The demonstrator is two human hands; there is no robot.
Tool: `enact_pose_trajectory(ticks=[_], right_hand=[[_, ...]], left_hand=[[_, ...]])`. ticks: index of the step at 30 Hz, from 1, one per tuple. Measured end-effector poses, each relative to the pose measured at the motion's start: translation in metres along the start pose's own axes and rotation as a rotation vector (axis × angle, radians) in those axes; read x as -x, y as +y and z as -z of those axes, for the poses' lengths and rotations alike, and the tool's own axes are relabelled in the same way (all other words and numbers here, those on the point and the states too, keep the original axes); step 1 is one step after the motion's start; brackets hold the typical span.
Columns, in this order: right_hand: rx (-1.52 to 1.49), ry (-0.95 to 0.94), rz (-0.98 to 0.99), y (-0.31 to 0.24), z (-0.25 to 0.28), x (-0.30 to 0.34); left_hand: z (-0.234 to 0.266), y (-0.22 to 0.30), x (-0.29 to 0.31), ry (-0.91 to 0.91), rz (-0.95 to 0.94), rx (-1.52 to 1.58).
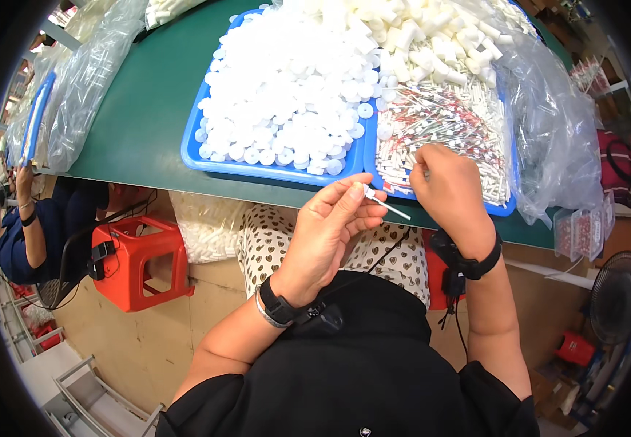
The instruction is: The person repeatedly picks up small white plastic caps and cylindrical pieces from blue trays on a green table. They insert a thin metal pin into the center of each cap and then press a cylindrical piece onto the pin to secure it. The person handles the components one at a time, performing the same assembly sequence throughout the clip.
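Note:
My left hand pinches a small white part with a thin rod between thumb and forefinger, just in front of the table edge. The rod sticks out to the right and slightly down. My right hand is curled with its fingers pressed together over the near side of a blue tray. Whatever those fingers hold, if anything, is hidden. That tray holds many thin white sticks with red and dark bits. Beside it on the left, a larger blue tray is heaped with translucent white discs.
Thick white tubular pieces are piled behind the sticks. Clear plastic bags lie right of the trays on the green table. A red stool stands at left, near another person. A fan is at right.

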State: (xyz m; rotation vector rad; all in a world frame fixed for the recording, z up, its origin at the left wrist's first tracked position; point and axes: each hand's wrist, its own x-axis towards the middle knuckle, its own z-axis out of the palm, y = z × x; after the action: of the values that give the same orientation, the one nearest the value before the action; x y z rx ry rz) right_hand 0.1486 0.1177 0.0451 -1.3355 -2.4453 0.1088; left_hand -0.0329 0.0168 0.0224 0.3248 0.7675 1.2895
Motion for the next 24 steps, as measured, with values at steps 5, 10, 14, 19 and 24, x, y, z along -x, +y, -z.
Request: enact_pose_trajectory(ticks=[5,10,14,19,24], right_hand=[[-0.487,0.032,-0.015,-0.013,0.021,0.016],[-0.538,0.08,0.071,-0.019,0.025,0.028],[-0.503,0.079,0.108,-0.02,0.027,0.029],[-0.492,0.117,0.132,-0.018,0.024,0.029],[-0.49,0.127,0.146,-0.018,0.023,0.028]], left_hand=[[-0.007,0.012,-0.005,0.036,-0.069,0.035],[-0.011,0.012,-0.007,0.028,-0.088,0.049],[-0.011,0.009,-0.008,0.031,-0.082,0.045],[-0.008,0.01,-0.009,0.043,-0.091,0.053],[-0.007,0.011,-0.011,0.061,-0.09,0.042]])
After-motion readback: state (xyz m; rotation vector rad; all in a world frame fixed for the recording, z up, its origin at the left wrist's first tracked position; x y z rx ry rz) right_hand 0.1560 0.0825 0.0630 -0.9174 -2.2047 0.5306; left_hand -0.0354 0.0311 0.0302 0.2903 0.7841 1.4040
